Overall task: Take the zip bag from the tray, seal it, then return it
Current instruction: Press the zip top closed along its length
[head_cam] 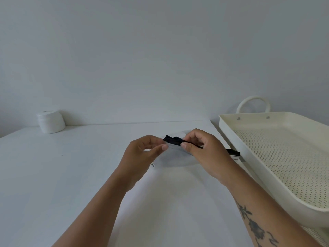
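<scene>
Pinched zip bag (175, 143) by its black zipper strip between both hands, left hand (142, 154) and right hand (204, 150) closed on it just above counter (71, 175), likely bracing for sealing; tray (231, 132) right of right hand.

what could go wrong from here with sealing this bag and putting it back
1. The clear zip bag with the black zip strip is pinched only at its left part by the left hand and right hand; the strip's far end near the cream perforated tray looks unpressed, so the seal may stay partly open.
2. The strip looks buckled between the thumbs, so it may close misaligned.
</scene>
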Tool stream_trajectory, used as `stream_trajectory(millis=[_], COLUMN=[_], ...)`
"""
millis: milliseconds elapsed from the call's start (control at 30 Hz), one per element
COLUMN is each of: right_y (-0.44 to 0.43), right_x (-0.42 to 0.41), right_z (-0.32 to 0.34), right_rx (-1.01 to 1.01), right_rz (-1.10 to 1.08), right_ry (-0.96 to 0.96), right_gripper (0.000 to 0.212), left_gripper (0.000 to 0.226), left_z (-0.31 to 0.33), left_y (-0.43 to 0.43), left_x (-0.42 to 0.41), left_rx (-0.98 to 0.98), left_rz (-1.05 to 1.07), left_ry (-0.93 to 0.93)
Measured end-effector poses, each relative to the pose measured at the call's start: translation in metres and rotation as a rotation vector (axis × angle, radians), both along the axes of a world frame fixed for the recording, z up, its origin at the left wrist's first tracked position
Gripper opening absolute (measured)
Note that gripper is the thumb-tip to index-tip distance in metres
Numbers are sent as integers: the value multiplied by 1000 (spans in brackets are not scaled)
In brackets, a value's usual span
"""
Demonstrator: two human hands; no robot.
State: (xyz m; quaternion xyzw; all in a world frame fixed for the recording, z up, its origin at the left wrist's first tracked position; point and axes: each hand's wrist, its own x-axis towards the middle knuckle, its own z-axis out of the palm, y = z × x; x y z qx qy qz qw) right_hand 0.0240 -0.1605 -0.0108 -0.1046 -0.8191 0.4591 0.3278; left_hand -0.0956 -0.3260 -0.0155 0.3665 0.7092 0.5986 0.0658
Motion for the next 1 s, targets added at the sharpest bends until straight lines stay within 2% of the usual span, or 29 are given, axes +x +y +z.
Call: stream_trajectory(millis=[167,300,367,433,567,767,867,967,1000], right_y=[-4,-4,-2,-1,0,-2,-2,-3,-3], right_x=[-1,0,0,-1,-2,-2,-1,-3,-4], right_z=[1,1,-1,-2,-2,-1,0,-1,-2], right_rx=[-1,-66,-2,55,63,100,103,137,162], right_rz=[18,66,52,19,-36,-70,-37,-39,-45], right_ry=[-1,-47,-94,-122,-102,-63,-49,-45,-53], right_gripper=[7,15,4,13,24,23,22,25,24], left_gripper=[11,15,15,14,14,11,20,3,4], left_z=[-1,0,0,0,1,3,5,5,4], left_y=[1,0,0,0,-1,-1,-1,2,2], left_x=[0,0,1,2,4,8,10,12,12], left_rx=[17,16,9,8,5,-32,-33,-21,-18], left_rz=[-5,-8,-8,-14,-41,-53,-30,-29,-26], left_ry=[-4,3,11,8,-2,28,48,101,113])
